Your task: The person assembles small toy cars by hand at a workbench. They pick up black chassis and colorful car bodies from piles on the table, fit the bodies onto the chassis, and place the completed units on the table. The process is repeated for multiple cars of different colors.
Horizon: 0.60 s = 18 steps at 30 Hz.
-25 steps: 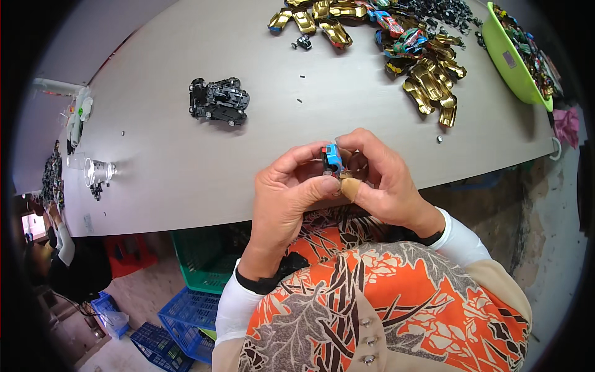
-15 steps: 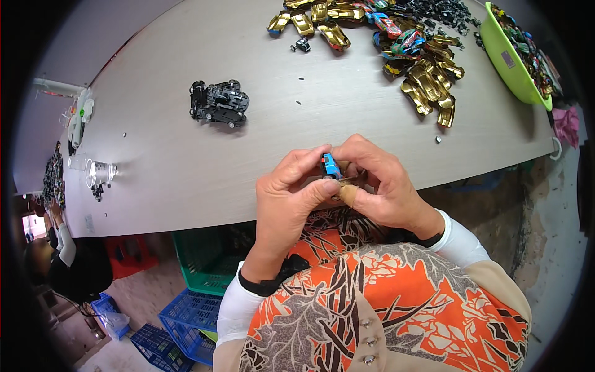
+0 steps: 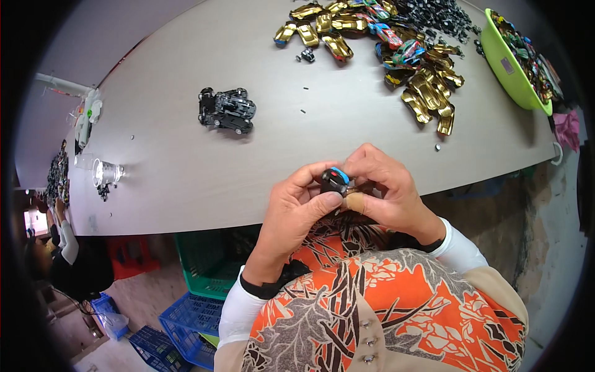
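Between my two hands, just above the table's near edge, is a small toy car (image 3: 335, 178) with a blue side and a black underside. My left hand (image 3: 299, 201) pinches it between thumb and fingers. My right hand (image 3: 385, 189) closes on its other end, and its thumb wears a tan covering. The fingers hide much of the car. Farther off to the left sits a pile of black toy car chassis (image 3: 227, 110). Gold and coloured car bodies (image 3: 427, 90) lie in a heap at the far right.
A green basin (image 3: 509, 68) full of small cars stands at the right edge. Small black parts (image 3: 437, 18) are heaped at the back. A clear plastic cup (image 3: 108, 172) stands at left. Green (image 3: 204, 263) and blue crates (image 3: 192, 325) sit below the table. Another person (image 3: 71, 254) works at far left.
The toy car has been turned in my fingers, so its black underside now shows more than its blue body. Both hands sit slightly lower in view.
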Each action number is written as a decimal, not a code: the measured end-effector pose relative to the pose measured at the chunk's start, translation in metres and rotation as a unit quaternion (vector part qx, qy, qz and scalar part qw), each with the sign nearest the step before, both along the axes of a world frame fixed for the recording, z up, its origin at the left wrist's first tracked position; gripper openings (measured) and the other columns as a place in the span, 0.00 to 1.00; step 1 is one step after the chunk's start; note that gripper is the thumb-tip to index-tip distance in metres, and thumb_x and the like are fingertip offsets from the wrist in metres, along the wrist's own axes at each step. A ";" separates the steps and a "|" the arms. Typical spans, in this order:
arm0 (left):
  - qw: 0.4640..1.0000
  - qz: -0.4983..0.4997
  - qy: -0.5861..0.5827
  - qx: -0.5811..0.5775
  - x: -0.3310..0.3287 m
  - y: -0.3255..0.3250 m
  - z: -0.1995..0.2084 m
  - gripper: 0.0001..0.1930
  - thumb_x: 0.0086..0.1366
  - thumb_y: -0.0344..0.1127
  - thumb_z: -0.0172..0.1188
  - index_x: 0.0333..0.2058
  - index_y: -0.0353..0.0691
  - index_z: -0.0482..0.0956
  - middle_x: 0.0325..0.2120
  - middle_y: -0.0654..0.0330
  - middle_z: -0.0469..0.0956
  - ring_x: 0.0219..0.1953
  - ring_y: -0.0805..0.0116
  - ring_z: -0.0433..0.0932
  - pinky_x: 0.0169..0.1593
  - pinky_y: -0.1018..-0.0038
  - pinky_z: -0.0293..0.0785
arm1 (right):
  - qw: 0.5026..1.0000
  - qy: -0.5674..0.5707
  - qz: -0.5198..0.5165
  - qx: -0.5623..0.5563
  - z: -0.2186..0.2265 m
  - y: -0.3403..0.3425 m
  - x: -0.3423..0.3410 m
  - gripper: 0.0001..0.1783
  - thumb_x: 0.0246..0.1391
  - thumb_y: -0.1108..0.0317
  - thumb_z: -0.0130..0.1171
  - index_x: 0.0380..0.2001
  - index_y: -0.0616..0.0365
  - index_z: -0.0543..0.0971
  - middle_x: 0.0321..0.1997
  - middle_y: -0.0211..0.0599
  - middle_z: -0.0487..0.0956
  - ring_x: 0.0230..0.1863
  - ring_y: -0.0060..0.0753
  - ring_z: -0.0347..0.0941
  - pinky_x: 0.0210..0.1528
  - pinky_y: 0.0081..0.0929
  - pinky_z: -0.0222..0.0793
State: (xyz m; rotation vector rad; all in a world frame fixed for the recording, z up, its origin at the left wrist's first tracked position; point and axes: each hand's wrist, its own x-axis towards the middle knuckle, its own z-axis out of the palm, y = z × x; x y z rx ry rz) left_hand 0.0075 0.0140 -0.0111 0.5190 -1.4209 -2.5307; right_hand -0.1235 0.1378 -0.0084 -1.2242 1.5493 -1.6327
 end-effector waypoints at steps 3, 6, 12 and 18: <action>0.999 -0.011 -0.024 0.044 0.002 -0.007 0.001 0.13 0.57 0.26 0.59 0.42 0.33 0.74 0.31 0.62 0.75 0.32 0.77 0.74 0.35 0.82 0.72 | 0.998 -0.048 0.031 0.010 -0.003 0.005 -0.012 0.07 0.49 0.77 0.56 0.34 0.62 0.74 0.30 0.28 0.68 0.27 0.17 0.62 0.26 0.15 0.57; 0.998 -0.004 -0.053 0.045 0.002 -0.006 0.001 0.12 0.56 0.28 0.61 0.39 0.33 0.75 0.27 0.65 0.74 0.26 0.80 0.72 0.28 0.86 0.68 | 0.991 -0.100 0.075 0.054 0.007 0.006 -0.023 0.04 0.53 0.73 0.54 0.31 0.63 0.74 0.30 0.28 0.68 0.27 0.16 0.62 0.26 0.15 0.57; 0.995 -0.048 -0.068 0.049 -0.002 -0.003 0.009 0.10 0.55 0.29 0.60 0.36 0.32 0.76 0.25 0.68 0.73 0.24 0.83 0.68 0.28 0.87 0.64 | 0.979 -0.131 0.128 0.085 0.014 0.006 -0.027 0.03 0.53 0.75 0.54 0.28 0.63 0.74 0.28 0.28 0.69 0.25 0.14 0.61 0.26 0.14 0.58; 0.988 -0.064 -0.100 -0.098 0.001 0.002 0.005 0.07 0.57 0.26 0.56 0.34 0.32 0.76 0.25 0.70 0.73 0.27 0.84 0.67 0.32 0.85 0.65 | 0.961 -0.160 0.119 0.191 0.016 0.007 -0.021 0.03 0.49 0.79 0.54 0.29 0.64 0.74 0.24 0.27 0.72 0.23 0.18 0.63 0.26 0.18 0.60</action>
